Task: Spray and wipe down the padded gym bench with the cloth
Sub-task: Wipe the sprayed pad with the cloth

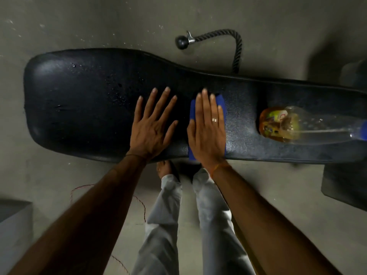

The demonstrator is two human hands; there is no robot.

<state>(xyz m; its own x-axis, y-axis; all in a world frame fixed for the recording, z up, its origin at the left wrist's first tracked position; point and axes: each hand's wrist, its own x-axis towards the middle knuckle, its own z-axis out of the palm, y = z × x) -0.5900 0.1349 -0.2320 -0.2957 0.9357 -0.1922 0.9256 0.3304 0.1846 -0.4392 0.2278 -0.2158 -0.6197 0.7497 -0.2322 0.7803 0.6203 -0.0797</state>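
Observation:
The black padded bench (79,108) runs left to right across the view, its wide end at the left speckled with wet droplets. My left hand (153,128) lies flat on the pad with fingers spread and nothing under it. Just to its right, my right hand (207,132) presses flat on a folded blue cloth (221,101), whose edges show around the fingers and palm. A clear spray bottle (297,126) with yellowish liquid and a blue cap lies on its side on the bench's narrow right part.
A black rope cable attachment (228,39) with a ball end lies on the concrete floor behind the bench. Dark blocks (345,185) stand at the right. A thin red wire (139,201) trails on the floor near my legs (168,225), and a grey box (14,219) sits at the lower left.

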